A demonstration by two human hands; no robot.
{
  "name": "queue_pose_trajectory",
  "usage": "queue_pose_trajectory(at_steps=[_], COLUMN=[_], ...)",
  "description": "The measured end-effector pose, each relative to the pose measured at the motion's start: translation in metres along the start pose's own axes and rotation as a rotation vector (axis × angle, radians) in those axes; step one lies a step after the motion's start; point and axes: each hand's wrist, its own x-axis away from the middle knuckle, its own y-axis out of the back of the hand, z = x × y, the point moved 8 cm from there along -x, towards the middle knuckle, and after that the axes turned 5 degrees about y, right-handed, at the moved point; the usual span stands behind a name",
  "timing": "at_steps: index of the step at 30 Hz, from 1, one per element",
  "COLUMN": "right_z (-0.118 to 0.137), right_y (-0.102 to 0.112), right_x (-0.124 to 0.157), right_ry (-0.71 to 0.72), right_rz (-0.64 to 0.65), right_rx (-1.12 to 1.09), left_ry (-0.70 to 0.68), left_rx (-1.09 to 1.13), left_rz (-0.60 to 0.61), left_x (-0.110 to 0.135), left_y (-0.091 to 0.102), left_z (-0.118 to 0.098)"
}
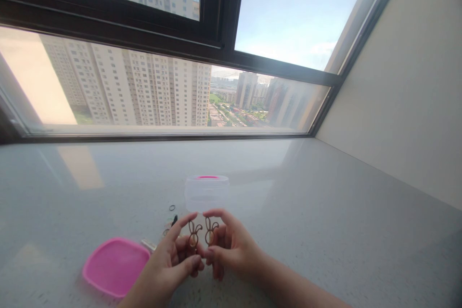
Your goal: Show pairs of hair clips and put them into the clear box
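My left hand (176,252) pinches a small brown-gold rabbit-outline ornament (194,239) between finger and thumb. A matching rabbit-outline ornament (210,237) is in the fingers of my right hand (231,245). Both ornaments stand upright side by side, with long looped ears, one ear bent over. Whether they are earrings or clips I cannot tell. My fingertips come close together around the pair. Behind my hands is a clear plastic box (206,195) with a pink piece on its top. Left of my left hand lies a pink lid or tray (115,267), partly covered by my forearm.
A small dark ring (172,208) lies on the speckled pale sill (325,221). Several small items, one a black piece (174,220), sit partly hidden behind my left hand. A dark-framed window (224,53) rises at the back, with a white wall (407,91) at the right.
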Motion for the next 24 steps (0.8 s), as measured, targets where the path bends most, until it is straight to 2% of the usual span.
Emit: queue_pose_trajectory(at_steps=[6, 24], right_z=[-0.0006, -0.002], right_y=[-0.0027, -0.0045], right_x=[-0.0004, 0.0004], right_ry=[-0.056, -0.062], right_rz=[0.011, 0.047], right_rx=[-0.048, -0.027], left_ry=[-0.027, -0.006], left_rx=[-0.02, 0.017], left_rz=[-0.054, -0.05], left_x=[0.0005, 0.0], left_y=[0.0046, 0.0045], left_z=[-0.0044, -0.0037])
